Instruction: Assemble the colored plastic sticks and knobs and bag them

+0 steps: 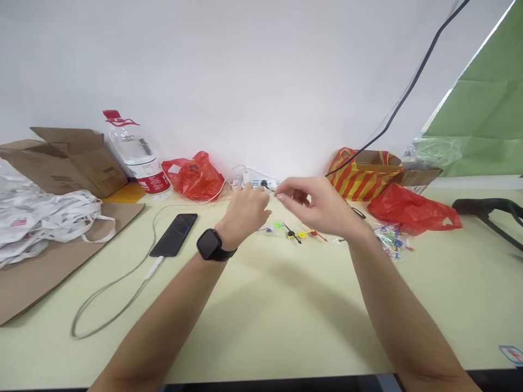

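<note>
My left hand [247,213], with a black watch [210,244] on its wrist, hovers over the back of the table. Its fingers curl down and away from me, so whatever they hold is hidden. To its right, my right hand [321,204] is bent inward with thumb and forefinger close together; I cannot make out anything between them. Below and between the hands lie small plastic arrow pieces: a black arrow [291,234], a yellow arrow [303,234], a red arrow [318,236] and a green piece [278,225]. A bag of coloured plastic pieces [394,242] lies right of my right wrist.
A phone [174,235] on a white cable lies left. Behind it stand a large bottle [141,158], a cardboard box [69,163] and a red bag [194,177]. White straps [49,223] cover cardboard. At right are a striped bag [359,177] and another red bag [412,212].
</note>
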Demonstrator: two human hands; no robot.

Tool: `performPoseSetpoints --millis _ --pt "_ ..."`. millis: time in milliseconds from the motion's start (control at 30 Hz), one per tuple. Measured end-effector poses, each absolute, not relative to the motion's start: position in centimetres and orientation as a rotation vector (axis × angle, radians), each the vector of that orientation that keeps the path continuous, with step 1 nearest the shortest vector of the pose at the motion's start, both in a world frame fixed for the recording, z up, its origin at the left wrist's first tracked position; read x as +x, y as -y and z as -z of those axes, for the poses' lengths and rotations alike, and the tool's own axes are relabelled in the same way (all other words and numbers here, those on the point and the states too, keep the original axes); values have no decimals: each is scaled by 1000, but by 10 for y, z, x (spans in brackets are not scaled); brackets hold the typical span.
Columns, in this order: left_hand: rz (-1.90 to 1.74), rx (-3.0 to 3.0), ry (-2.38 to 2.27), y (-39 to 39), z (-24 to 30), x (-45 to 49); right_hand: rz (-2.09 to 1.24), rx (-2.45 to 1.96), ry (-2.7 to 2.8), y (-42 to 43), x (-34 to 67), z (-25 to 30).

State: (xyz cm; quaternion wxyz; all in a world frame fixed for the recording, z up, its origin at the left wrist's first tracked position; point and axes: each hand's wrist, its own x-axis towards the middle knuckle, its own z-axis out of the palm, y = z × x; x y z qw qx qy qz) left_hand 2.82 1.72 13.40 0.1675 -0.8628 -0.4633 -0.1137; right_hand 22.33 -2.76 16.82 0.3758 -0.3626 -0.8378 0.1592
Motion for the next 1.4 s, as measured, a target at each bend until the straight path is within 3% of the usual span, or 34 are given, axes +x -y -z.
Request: performPoseSetpoints --millis 167,433,733,933,1133,1267,1400 --pt "169 -2445 1383 -16 -141 34 -795 -667 2362 74 178 -176" --pt "142 -2444 1386 -22 -137 39 -1009 -686 2383 74 162 -163" --pt "151 -2468 1388 -14 -140 37 -1010 -618 2513 75 158 -162" --pt "134 -2455 1373 -19 -139 36 -1213 -552 2442 67 165 -163" --pt "162 -2480 1335 -13 -137 37 -1091 -576 2553 48 211 -181" --pt "242 -2472 1332 -7 -136 35 -1184 -898 2759 7 254 -162" --pt "244 -2463 1343 -8 -135 34 -812 -1804 2635 -39 274 -116"
